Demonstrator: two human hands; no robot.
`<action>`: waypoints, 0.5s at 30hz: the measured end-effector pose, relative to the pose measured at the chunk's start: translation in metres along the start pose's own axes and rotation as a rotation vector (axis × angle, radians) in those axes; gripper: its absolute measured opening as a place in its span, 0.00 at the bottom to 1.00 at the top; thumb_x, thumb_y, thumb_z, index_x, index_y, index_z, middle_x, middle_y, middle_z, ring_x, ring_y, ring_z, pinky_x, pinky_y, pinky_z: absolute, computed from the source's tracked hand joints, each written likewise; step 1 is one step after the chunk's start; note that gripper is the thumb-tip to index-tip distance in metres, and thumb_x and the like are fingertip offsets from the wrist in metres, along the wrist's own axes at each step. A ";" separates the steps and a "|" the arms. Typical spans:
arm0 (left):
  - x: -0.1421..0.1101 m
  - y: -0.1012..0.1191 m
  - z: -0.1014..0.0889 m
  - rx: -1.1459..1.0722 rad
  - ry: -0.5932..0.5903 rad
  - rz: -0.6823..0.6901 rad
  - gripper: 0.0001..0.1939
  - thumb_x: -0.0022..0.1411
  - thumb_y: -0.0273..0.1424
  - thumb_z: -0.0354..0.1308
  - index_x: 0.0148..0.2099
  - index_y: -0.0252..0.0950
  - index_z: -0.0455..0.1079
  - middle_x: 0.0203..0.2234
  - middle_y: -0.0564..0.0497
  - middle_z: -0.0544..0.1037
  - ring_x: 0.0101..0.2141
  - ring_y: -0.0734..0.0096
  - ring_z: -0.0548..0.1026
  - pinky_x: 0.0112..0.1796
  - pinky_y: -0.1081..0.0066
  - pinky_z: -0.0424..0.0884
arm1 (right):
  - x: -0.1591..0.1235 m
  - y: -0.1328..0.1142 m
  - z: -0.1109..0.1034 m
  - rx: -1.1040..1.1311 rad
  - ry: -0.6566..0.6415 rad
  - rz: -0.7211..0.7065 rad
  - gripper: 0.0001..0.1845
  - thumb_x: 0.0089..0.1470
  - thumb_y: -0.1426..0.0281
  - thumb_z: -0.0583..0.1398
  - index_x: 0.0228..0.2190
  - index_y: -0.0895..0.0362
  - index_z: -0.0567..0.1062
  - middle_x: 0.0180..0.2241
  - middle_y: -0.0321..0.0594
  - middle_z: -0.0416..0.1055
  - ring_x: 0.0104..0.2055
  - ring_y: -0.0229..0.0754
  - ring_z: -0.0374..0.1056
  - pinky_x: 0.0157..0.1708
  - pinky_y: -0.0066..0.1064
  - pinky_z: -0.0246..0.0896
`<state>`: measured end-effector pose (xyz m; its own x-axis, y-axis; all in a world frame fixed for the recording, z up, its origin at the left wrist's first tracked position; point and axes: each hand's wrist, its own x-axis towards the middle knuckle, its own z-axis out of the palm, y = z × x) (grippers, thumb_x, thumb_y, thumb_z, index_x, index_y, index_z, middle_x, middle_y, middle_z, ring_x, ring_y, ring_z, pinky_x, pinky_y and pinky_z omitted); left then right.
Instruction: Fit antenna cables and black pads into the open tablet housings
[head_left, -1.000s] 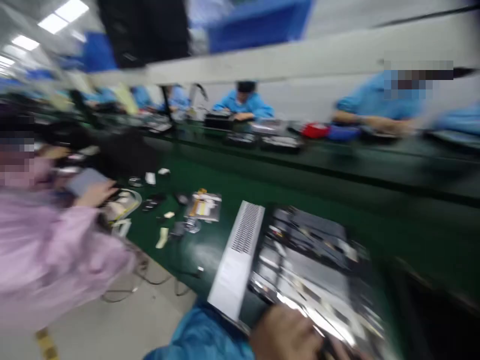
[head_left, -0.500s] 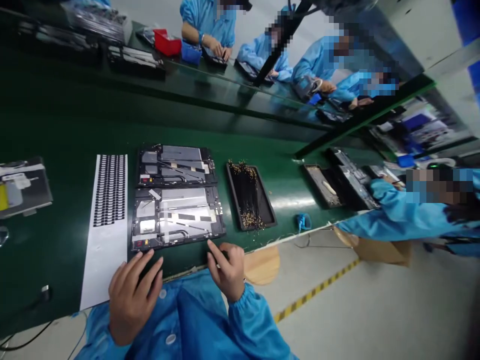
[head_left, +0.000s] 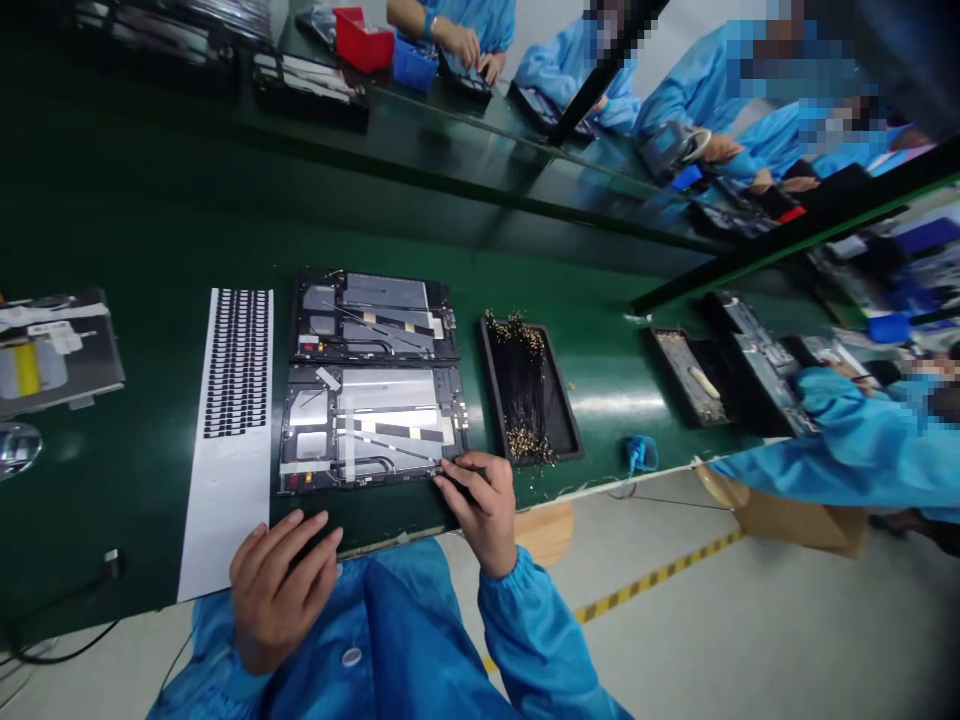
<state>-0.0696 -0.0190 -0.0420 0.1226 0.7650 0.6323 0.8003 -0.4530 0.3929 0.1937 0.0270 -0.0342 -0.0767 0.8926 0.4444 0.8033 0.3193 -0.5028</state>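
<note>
Two open tablet-like device housings with batteries and wiring lie one behind the other on the green table. At the lower right corner of the nearer housing (head_left: 390, 395), thumb and index fingertip of my right hand (head_left: 484, 512) come close together on its edge; anything between them is too small to make out. My left hand (head_left: 281, 590) hovers at the table's front edge with fingers spread, holding nothing. It is beside the lower end of a white sheet of black stickers (head_left: 229, 500). The farther housing (head_left: 375, 315) is untouched.
Right of the housings sits a black tray (head_left: 566, 415) of thin black cables with gold-coloured ends. Farther right are a blue strap (head_left: 640, 453) and another tray (head_left: 686, 375). A metallic panel (head_left: 82, 355) lies at the left. Co-workers in blue sit across and to the right.
My right hand has moved up onto the housing's corner, its thumb and index finger drawing closer together. My left hand remains spread near the table edge. The whole view has shifted slightly.
</note>
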 end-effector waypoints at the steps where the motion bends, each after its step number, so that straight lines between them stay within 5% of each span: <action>1: 0.000 0.001 0.000 0.002 -0.004 -0.001 0.12 0.56 0.22 0.67 0.42 0.39 0.77 0.39 0.46 0.83 0.45 0.60 0.78 0.55 0.56 0.65 | 0.000 0.000 0.000 0.030 0.002 0.013 0.11 0.58 0.71 0.66 0.44 0.53 0.79 0.41 0.42 0.71 0.44 0.44 0.67 0.43 0.39 0.63; 9: 0.001 0.001 0.001 0.017 -0.007 0.019 0.11 0.57 0.23 0.67 0.43 0.40 0.78 0.39 0.48 0.84 0.44 0.61 0.79 0.54 0.57 0.65 | -0.003 -0.003 0.005 0.042 0.079 0.004 0.12 0.57 0.72 0.66 0.44 0.52 0.79 0.41 0.42 0.71 0.43 0.44 0.68 0.42 0.39 0.66; 15: -0.001 0.001 -0.001 0.000 -0.005 0.024 0.12 0.57 0.22 0.66 0.43 0.40 0.77 0.39 0.46 0.83 0.45 0.59 0.78 0.53 0.55 0.66 | -0.015 0.001 0.010 -0.058 0.118 -0.143 0.21 0.58 0.74 0.64 0.53 0.52 0.74 0.44 0.46 0.71 0.48 0.48 0.68 0.45 0.44 0.67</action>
<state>-0.0699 -0.0204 -0.0415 0.1452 0.7561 0.6382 0.7972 -0.4715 0.3772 0.1892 0.0166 -0.0490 -0.1253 0.7947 0.5940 0.8222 0.4182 -0.3862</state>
